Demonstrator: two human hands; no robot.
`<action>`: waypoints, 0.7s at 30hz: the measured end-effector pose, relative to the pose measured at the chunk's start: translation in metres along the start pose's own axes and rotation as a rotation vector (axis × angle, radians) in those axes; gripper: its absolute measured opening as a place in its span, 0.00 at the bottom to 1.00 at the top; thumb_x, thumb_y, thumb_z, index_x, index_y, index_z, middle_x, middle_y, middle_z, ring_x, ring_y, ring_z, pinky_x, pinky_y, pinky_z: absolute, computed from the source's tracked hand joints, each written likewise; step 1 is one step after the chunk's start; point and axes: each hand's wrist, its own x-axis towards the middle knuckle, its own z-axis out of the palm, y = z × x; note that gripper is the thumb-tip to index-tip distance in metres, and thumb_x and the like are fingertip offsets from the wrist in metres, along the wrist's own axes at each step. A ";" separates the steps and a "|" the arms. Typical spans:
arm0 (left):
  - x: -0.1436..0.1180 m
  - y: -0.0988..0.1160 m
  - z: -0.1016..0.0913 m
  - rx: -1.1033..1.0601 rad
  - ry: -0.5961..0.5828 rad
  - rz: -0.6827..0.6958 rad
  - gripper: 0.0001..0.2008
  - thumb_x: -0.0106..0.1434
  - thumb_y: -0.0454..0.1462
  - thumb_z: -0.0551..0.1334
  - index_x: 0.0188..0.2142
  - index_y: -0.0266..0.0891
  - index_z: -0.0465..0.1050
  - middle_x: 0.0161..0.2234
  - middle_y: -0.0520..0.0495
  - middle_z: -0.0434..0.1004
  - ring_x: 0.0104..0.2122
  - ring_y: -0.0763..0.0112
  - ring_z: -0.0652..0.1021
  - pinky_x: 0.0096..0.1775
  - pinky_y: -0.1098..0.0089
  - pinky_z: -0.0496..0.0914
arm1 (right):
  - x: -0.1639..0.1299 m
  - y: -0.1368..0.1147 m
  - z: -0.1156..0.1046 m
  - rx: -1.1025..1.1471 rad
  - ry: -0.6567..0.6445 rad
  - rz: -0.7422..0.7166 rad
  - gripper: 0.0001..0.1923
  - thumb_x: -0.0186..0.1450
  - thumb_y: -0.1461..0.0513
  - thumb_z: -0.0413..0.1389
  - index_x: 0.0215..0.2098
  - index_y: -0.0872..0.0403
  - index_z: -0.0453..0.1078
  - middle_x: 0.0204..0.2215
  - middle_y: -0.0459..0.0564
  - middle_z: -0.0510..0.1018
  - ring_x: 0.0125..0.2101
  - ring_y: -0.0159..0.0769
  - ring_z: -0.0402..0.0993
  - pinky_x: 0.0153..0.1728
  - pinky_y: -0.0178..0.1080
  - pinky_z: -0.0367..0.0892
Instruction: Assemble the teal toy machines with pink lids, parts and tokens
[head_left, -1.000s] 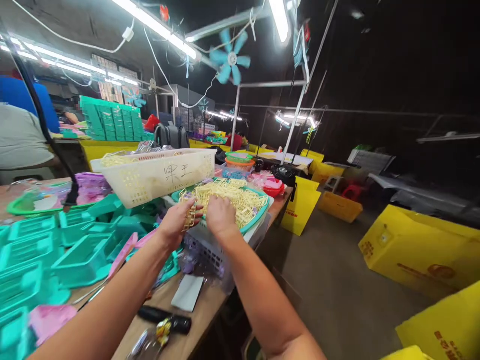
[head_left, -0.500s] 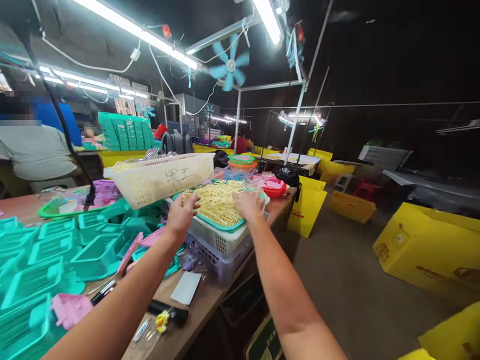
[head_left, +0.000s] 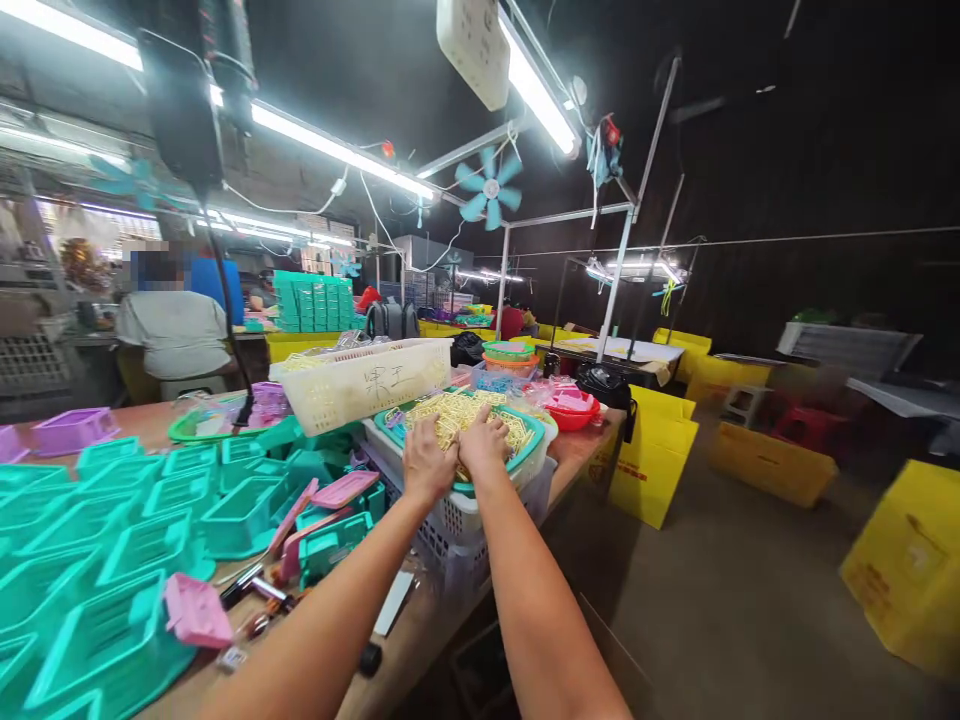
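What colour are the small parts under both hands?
Pale yellow parts, heaped in a teal tray; head view.

My fingertips were buried among the yellow plastic pieces (head_left: 480, 412), so I could not tell what either hand gripped. The teal trays (head_left: 90, 560) ran off the left edge, and the handwriting on the cream basket (head_left: 360, 385) stayed unreadable.

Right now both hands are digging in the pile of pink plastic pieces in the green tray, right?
Not quite. The left hand and right hand are on the pile of plastic pieces in the green tray, but the head view shows those pieces are pale yellow, not pink.
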 end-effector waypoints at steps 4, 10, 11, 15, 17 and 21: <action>0.002 -0.001 0.002 0.066 -0.006 0.004 0.23 0.65 0.41 0.58 0.57 0.33 0.64 0.55 0.32 0.69 0.55 0.49 0.69 0.57 0.52 0.62 | 0.000 -0.001 -0.002 -0.025 -0.022 0.000 0.40 0.66 0.54 0.52 0.69 0.65 0.44 0.58 0.77 0.62 0.58 0.55 0.60 0.47 0.56 0.66; -0.005 0.000 -0.001 0.112 -0.011 0.038 0.24 0.64 0.39 0.58 0.58 0.31 0.64 0.54 0.33 0.70 0.55 0.51 0.69 0.56 0.53 0.64 | -0.016 -0.005 -0.013 -0.114 -0.015 -0.065 0.38 0.66 0.63 0.50 0.67 0.77 0.43 0.55 0.81 0.65 0.57 0.56 0.63 0.53 0.49 0.63; -0.007 0.000 -0.001 0.115 -0.015 0.049 0.25 0.64 0.39 0.58 0.58 0.30 0.64 0.55 0.33 0.70 0.55 0.51 0.69 0.57 0.53 0.64 | -0.017 -0.001 -0.011 -0.136 -0.011 -0.087 0.37 0.66 0.65 0.48 0.67 0.78 0.44 0.54 0.81 0.66 0.56 0.56 0.65 0.53 0.49 0.63; -0.013 -0.005 0.015 0.150 -0.071 0.087 0.31 0.58 0.39 0.61 0.59 0.27 0.64 0.56 0.29 0.69 0.55 0.43 0.70 0.56 0.48 0.64 | -0.006 0.039 0.017 -0.256 0.060 -0.235 0.34 0.63 0.69 0.40 0.65 0.77 0.50 0.49 0.77 0.72 0.53 0.55 0.70 0.49 0.50 0.67; -0.016 -0.011 0.034 0.144 -0.047 0.089 0.34 0.55 0.42 0.63 0.60 0.29 0.65 0.55 0.29 0.71 0.52 0.39 0.71 0.52 0.44 0.67 | 0.007 0.069 0.040 -0.176 0.137 -0.286 0.37 0.61 0.63 0.42 0.68 0.68 0.51 0.52 0.72 0.73 0.54 0.55 0.70 0.49 0.54 0.68; -0.022 -0.019 0.073 0.141 0.076 0.054 0.26 0.59 0.38 0.60 0.58 0.43 0.69 0.50 0.33 0.76 0.45 0.42 0.76 0.40 0.45 0.71 | 0.023 0.101 0.085 -0.007 0.248 -0.346 0.36 0.59 0.48 0.45 0.66 0.35 0.55 0.50 0.58 0.76 0.54 0.54 0.71 0.49 0.60 0.68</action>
